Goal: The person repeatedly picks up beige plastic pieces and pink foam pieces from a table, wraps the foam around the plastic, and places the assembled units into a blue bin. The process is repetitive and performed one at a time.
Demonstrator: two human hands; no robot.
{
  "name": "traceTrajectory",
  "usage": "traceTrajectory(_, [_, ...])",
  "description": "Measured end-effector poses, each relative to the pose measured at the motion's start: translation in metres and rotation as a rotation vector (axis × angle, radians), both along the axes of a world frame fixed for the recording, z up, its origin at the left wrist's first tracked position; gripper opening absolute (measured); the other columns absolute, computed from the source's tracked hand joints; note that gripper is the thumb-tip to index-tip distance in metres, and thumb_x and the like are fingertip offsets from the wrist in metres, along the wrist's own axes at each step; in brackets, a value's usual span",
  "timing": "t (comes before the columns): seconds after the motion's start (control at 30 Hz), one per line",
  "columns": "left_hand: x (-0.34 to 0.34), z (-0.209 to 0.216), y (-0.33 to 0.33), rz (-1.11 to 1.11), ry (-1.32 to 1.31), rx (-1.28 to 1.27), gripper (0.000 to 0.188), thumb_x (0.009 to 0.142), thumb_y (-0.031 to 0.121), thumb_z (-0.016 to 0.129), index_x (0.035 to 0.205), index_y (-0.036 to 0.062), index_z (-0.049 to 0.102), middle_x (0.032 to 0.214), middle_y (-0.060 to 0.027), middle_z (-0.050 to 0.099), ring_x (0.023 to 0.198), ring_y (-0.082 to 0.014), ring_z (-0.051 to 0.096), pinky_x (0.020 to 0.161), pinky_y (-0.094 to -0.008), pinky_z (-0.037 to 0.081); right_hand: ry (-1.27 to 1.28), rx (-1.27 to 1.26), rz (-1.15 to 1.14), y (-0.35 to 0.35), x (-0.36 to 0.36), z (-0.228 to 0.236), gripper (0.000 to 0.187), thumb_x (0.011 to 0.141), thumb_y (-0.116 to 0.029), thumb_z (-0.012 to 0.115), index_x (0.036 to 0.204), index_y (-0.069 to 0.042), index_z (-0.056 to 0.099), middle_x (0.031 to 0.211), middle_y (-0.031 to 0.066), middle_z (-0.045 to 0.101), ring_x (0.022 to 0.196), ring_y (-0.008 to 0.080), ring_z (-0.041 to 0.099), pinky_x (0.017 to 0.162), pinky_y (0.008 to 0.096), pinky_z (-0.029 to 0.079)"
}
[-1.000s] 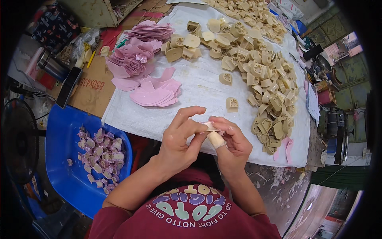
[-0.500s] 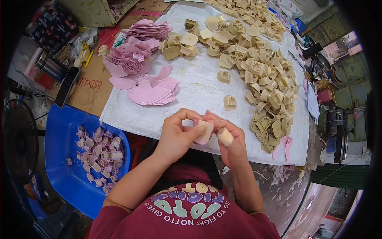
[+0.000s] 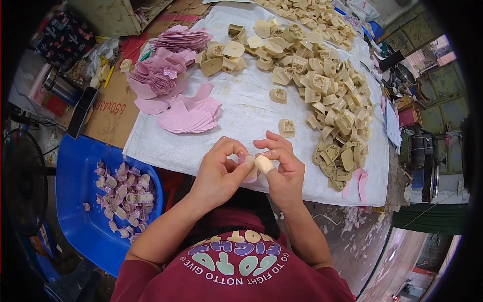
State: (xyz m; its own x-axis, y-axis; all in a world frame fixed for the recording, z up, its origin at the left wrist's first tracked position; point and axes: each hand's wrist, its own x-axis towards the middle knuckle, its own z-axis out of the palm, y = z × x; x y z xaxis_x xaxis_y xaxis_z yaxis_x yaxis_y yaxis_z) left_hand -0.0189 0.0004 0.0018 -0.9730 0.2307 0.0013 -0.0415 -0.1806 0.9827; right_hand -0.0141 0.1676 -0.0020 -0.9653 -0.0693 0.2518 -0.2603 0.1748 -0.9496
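Observation:
Just in front of my body, at the table's near edge, my left hand point(image 3: 216, 172) pinches a small beige shoe heel point(image 3: 251, 175) with pink glittery covering on it. My right hand point(image 3: 288, 182) closes on the heel's right side with thumb and index finger, its other fingers raised. A cream-coloured cover wraps the right thumb. The hands hide much of the heel. Two loose beige heels, one nearer point(image 3: 286, 128) and one farther point(image 3: 278, 95), lie beyond my hands. Cut pink pieces point(image 3: 188, 117) lie fanned at the left, below taller pink stacks point(image 3: 157, 73).
A large pile of bare beige heels point(image 3: 329, 95) covers the table's right side. On my left stands a blue tub point(image 3: 75, 201) holding several pink-covered heels point(image 3: 126, 194). A phone point(image 3: 83, 113), a steel tumbler point(image 3: 60, 85) and a fan point(image 3: 22, 181) are at the left. Pink strips point(image 3: 362, 185) lie near the right edge.
My right hand has moved left and closed in against the heel, its thumb now pressing beside the left thumb. The left hand still holds the heel. The view has shifted slightly.

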Motion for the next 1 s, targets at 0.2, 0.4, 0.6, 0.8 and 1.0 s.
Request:
traceTrajectory(0.2, [-0.001, -0.002, -0.003, 0.113, 0.367, -0.347, 0.031, 0.088, 0.003, 0.066, 0.116, 0.0003, 0.053, 0.112, -0.0098, 0.055, 0.083, -0.0212, 0.067, 0.067, -0.0285, 0.057, -0.158, -0.063, 0.022, 0.004, 0.000, 0.004, 0.015, 0.080, -0.005, 0.068, 0.095, -0.006, 0.072, 0.120, 0.0110, 0.065, 0.128, 0.0332, 0.047, 0.106, 0.0441, 0.035])
traceTrajectory(0.4, [0.007, 0.002, 0.000, -0.111, -0.589, 0.759, 0.052, 0.099, 0.023, 0.053, 0.141, 0.0007, 0.033, 0.118, -0.0152, 0.057, 0.105, -0.0272, 0.064, 0.082, -0.0365, 0.057, 0.307, 0.325, -0.165, -0.012, 0.012, 0.017, 0.016, 0.080, -0.008, 0.070, 0.096, -0.006, 0.073, 0.122, 0.0143, 0.064, 0.128, 0.0347, 0.046, 0.105, 0.0429, 0.037])
traceTrajectory(0.6, [0.010, 0.014, -0.004, -0.161, -0.476, 0.817, 0.062, 0.098, 0.026, 0.043, 0.153, 0.0184, 0.015, 0.109, -0.0115, 0.058, 0.083, -0.0177, 0.060, 0.072, -0.0339, 0.051, -0.115, -0.278, 0.033, -0.019, 0.012, 0.016, 0.056, 0.088, -0.006, 0.060, 0.142, -0.002, 0.044, 0.152, 0.0118, 0.035, 0.130, 0.0214, 0.044, 0.102, 0.0349, 0.040])
traceTrajectory(0.8, [0.010, 0.032, 0.016, 0.094, -0.447, 0.608, 0.059, 0.102, 0.035, 0.037, 0.154, 0.0164, 0.016, 0.102, -0.0051, 0.058, 0.070, -0.0127, 0.056, 0.059, -0.0284, 0.047, -0.368, -0.585, 0.224, -0.026, 0.011, 0.009, 0.045, 0.090, 0.000, 0.051, 0.135, -0.002, 0.053, 0.153, 0.0111, 0.033, 0.077, 0.0071, 0.062, 0.059, 0.0192, 0.048])
traceTrajectory(1.0, [0.010, 0.027, 0.013, 0.096, -0.260, 0.341, 0.054, 0.103, 0.032, 0.040, 0.150, 0.0113, 0.027, 0.092, -0.0026, 0.058, 0.056, -0.0068, 0.049, 0.044, -0.0206, 0.038, -0.289, -0.509, 0.139, -0.034, 0.003, 0.007, 0.035, 0.092, -0.002, 0.049, 0.125, -0.001, 0.061, 0.151, 0.0163, 0.036, 0.090, 0.0101, 0.063, 0.056, 0.0196, 0.049])
